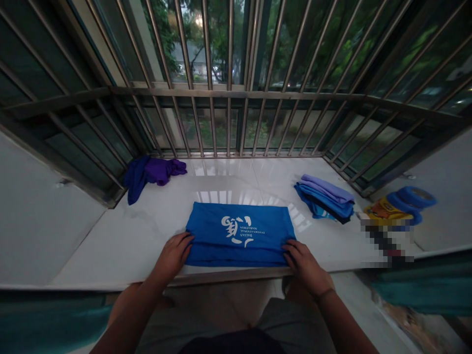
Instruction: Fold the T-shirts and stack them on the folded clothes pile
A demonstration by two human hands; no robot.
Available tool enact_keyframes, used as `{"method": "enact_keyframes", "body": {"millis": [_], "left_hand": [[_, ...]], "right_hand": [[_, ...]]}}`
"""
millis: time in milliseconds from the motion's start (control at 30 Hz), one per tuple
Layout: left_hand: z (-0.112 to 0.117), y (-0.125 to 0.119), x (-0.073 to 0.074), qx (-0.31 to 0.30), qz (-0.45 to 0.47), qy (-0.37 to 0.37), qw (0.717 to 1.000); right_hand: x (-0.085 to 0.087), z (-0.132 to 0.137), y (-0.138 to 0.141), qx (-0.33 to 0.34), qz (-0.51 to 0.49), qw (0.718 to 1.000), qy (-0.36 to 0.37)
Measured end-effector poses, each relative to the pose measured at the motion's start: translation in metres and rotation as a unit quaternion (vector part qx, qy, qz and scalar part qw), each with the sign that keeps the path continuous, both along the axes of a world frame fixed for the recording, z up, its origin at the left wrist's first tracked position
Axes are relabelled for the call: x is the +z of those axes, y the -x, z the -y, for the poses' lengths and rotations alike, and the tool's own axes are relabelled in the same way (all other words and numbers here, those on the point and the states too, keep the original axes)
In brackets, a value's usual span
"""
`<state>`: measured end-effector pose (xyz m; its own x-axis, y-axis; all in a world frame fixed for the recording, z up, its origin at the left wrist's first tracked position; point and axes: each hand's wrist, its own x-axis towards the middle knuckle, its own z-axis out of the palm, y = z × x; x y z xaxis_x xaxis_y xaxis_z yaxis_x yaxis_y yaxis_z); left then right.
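A folded blue shirt point(210, 226) lies flat near the front edge of the white tiled ledge. Its white print, including the words "Dalian International Marathon", appears upside down to me. A fold of cloth runs across its near part. My left hand point(176, 251) grips the shirt's left edge, fingers curled over the fabric. At the right edge, my right hand point(303, 259) has its fingers closed on the cloth in the same way. The fingertips are partly hidden in the fabric.
Purple and dark blue clothes point(162, 170) lie crumpled at the back left. On the right sits a stack of folded clothes point(326, 194), with a blue and yellow container point(396, 206) beyond it. Metal window bars point(236, 93) enclose the ledge point(121, 246).
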<state>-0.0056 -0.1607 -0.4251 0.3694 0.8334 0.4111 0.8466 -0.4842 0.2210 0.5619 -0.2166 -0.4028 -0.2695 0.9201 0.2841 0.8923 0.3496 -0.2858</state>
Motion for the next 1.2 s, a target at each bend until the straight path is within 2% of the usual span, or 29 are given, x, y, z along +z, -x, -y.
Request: {"method": "enact_keyframes", "body": {"millis": [167, 300, 467, 600, 667, 733, 800, 867, 900, 1033, 1100, 1200], "left_hand": [[0.018, 0.002, -0.001, -0.026, 0.0, 0.03, 0.999], [0.028, 0.001, 0.003, -0.022, 0.025, 0.05, 0.998], [0.027, -0.004, 0.009, -0.001, 0.027, 0.051, 0.998], [0.027, -0.006, 0.011, -0.004, 0.025, 0.041, 0.999], [0.028, -0.006, 0.011, -0.007, 0.022, 0.04, 0.999], [0.028, -0.006, 0.011, -0.008, 0.021, 0.039, 0.999], [0.029, -0.006, 0.01, -0.008, 0.023, 0.038, 0.999], [0.029, -0.006, 0.009, -0.007, 0.026, 0.036, 0.999], [0.029, -0.006, 0.008, -0.005, 0.027, 0.035, 0.999], [0.031, -0.008, 0.01, 0.005, 0.035, 0.041, 0.999], [0.031, -0.011, 0.013, 0.01, 0.045, 0.047, 0.998], [0.025, -0.023, 0.017, 0.019, 0.048, 0.05, 0.997]], "right_hand": [[0.004, 0.015, -0.005, 0.033, 0.03, 0.999, 0.022], [0.003, 0.011, -0.01, 0.008, 0.003, 0.999, 0.037], [0.013, -0.029, -0.001, -0.022, 0.019, 0.997, 0.068], [0.043, -0.073, 0.007, -0.023, 0.025, 0.992, 0.12], [0.062, -0.09, 0.008, -0.045, 0.007, 0.995, 0.085], [0.078, -0.1, 0.008, -0.078, -0.026, 0.997, 0.004], [0.084, -0.102, 0.008, -0.106, -0.06, 0.99, -0.077], [0.078, -0.094, 0.006, -0.113, -0.077, 0.985, -0.104], [0.07, -0.087, 0.005, -0.107, -0.075, 0.987, -0.089], [0.028, -0.052, -0.004, -0.054, -0.04, 0.997, 0.046], [0.013, -0.037, -0.008, -0.04, -0.037, 0.996, 0.072], [0.007, -0.027, -0.009, -0.039, -0.043, 0.996, 0.071]]}}
